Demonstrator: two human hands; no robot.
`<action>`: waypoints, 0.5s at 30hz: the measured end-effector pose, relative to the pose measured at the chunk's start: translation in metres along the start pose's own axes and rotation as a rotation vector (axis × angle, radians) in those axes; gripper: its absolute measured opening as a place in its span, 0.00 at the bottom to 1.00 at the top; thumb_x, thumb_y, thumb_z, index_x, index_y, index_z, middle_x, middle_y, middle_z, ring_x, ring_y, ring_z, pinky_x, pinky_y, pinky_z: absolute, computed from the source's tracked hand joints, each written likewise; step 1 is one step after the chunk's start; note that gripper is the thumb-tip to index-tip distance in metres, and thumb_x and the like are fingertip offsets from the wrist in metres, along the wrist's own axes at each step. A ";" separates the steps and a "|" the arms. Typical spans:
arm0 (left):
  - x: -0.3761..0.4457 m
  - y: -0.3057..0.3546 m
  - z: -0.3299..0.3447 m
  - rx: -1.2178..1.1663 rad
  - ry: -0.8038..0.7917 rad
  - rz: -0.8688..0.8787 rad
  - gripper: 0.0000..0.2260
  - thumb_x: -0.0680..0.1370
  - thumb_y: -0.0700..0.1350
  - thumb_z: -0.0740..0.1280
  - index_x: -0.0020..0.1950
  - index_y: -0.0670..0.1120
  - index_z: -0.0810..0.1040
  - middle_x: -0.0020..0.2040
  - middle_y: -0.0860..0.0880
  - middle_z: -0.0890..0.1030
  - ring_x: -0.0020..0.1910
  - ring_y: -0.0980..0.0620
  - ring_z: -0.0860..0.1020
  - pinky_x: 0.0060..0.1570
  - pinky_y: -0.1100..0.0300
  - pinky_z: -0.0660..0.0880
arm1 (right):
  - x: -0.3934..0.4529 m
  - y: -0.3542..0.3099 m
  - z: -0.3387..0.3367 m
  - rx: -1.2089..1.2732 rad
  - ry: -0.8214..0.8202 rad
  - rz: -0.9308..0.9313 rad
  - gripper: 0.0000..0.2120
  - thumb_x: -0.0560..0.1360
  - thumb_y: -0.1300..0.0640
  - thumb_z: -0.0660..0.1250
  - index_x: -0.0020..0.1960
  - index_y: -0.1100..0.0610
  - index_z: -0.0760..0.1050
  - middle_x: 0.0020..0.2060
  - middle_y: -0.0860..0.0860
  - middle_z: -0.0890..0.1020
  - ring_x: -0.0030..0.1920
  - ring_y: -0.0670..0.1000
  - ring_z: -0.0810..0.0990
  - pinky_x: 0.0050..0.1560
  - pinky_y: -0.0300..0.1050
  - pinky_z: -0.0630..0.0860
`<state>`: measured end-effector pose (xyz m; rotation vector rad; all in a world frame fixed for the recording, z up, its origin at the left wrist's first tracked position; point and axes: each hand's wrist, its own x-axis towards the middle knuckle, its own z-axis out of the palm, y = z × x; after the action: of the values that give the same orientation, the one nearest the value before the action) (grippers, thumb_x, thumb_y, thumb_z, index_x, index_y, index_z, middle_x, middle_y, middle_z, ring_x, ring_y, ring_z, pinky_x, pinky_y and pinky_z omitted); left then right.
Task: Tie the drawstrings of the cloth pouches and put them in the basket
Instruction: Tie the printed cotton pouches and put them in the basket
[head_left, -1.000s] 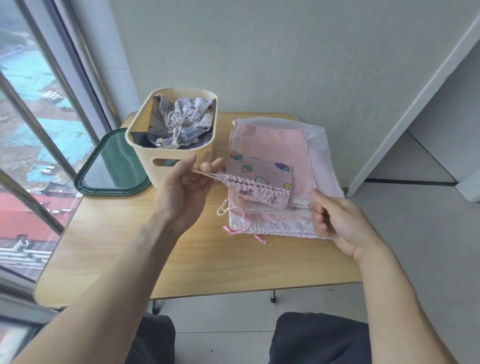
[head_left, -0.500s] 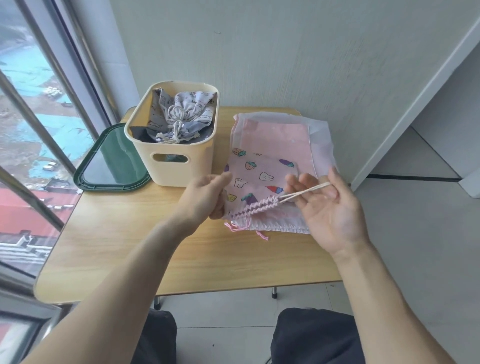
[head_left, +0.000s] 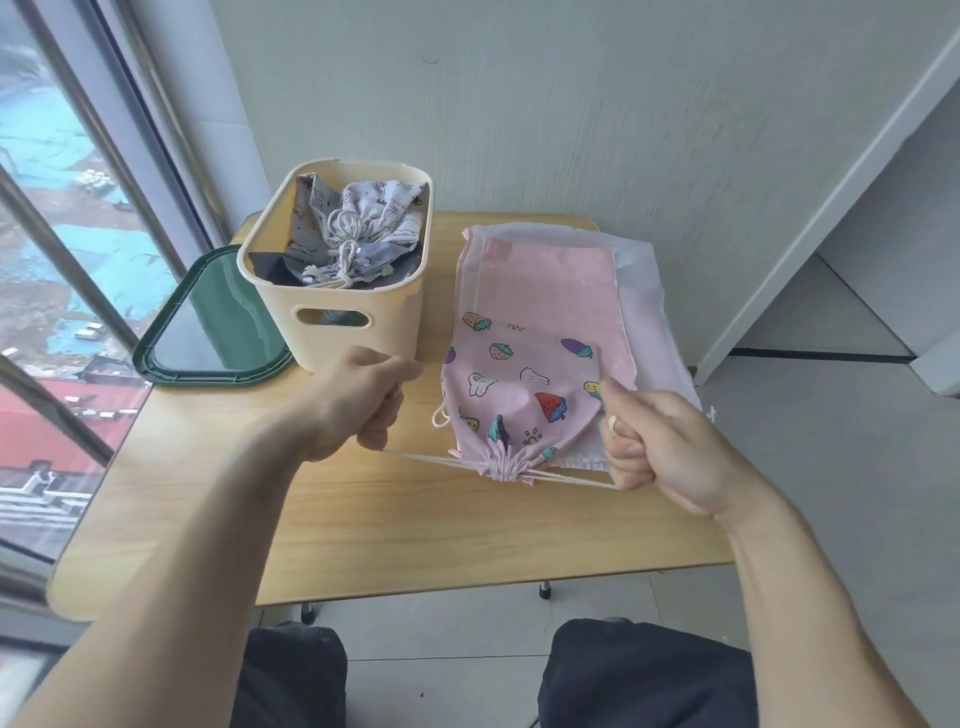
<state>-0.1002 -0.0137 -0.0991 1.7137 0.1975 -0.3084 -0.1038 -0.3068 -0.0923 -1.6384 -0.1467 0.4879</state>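
Since half a second ago my hands have drawn apart, cinching the fruit-print pouch (head_left: 511, 395) shut. Left hand (head_left: 363, 397) and right hand (head_left: 660, 441) are fisted on the drawstrings (head_left: 431, 458). Uneven pulling could drag it off the desk (head_left: 363, 519).

basket (head_left: 332, 312) beside left hand (head_left: 363, 395), bare table (head_left: 415, 530) in front

A small wooden table (head_left: 395, 525) is set against a pale, faintly textured wall (head_left: 545, 114); its light grain is lit by soft daylight; two short black-tipped legs (head_left: 544, 591) are seen under its near edge. A large window (head_left: 62, 249) with grey metal bars is placed on the left; blue and red rooftops are seen far below through the glass. The floor (head_left: 831, 441) is laid with pale grey tiles; a white trim strip (head_left: 831, 187) is run diagonally along the wall on the right.
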 end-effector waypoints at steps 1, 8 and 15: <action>0.000 0.000 0.004 0.038 0.004 0.016 0.22 0.83 0.41 0.60 0.29 0.48 0.59 0.25 0.50 0.58 0.24 0.51 0.56 0.23 0.63 0.60 | 0.000 0.001 0.003 -0.060 0.006 0.012 0.25 0.84 0.48 0.56 0.29 0.51 0.58 0.25 0.47 0.59 0.26 0.48 0.53 0.28 0.42 0.57; -0.002 0.003 0.023 -0.223 -0.170 0.197 0.14 0.83 0.49 0.61 0.39 0.44 0.72 0.33 0.45 0.73 0.27 0.48 0.67 0.32 0.55 0.70 | -0.015 0.003 0.034 -0.369 -0.052 -0.139 0.21 0.84 0.49 0.57 0.38 0.61 0.72 0.25 0.44 0.74 0.25 0.43 0.69 0.31 0.37 0.67; -0.001 -0.006 0.039 0.350 0.005 0.443 0.16 0.80 0.37 0.63 0.65 0.50 0.77 0.58 0.47 0.80 0.55 0.47 0.80 0.58 0.50 0.77 | 0.005 -0.002 0.050 -0.408 0.081 -0.374 0.10 0.83 0.49 0.62 0.50 0.53 0.78 0.42 0.49 0.84 0.42 0.54 0.81 0.47 0.58 0.81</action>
<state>-0.1064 -0.0511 -0.1100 2.0460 -0.2471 -0.0080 -0.1187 -0.2589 -0.0945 -1.9678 -0.5085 0.1051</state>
